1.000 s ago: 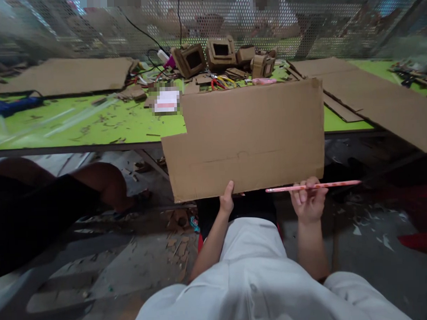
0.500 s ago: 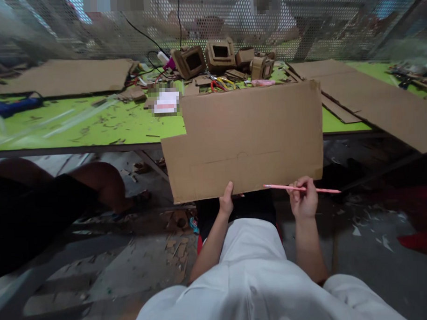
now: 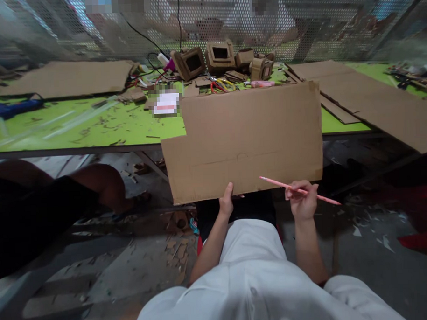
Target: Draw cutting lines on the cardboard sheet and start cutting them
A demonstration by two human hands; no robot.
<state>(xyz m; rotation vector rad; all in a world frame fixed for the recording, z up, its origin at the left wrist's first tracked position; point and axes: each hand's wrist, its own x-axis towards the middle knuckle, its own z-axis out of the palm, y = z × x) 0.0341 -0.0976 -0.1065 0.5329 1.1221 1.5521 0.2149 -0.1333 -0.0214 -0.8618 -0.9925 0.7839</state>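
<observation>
A large brown cardboard sheet (image 3: 244, 140) with a notch cut from its upper left corner is held up in front of me, its top leaning over the table edge. My left hand (image 3: 226, 204) pinches its bottom edge, thumb on the near face. My right hand (image 3: 302, 201) is closed on a pink pencil (image 3: 298, 190), whose tip points left and up against the sheet's lower right part. A faint drawn line runs across the sheet.
A green table (image 3: 75, 125) carries flat cardboard sheets (image 3: 67, 77), small cardboard box models (image 3: 220, 54), scissors, cables and scraps. Another person's bare legs (image 3: 95, 183) are at left. Cardboard offcuts litter the floor (image 3: 178, 254). A perforated metal screen stands behind.
My right hand turned the pencil from lying level and pointing right to slanting with its tip up onto the sheet's lower right. The sheet and my left hand stayed almost still.
</observation>
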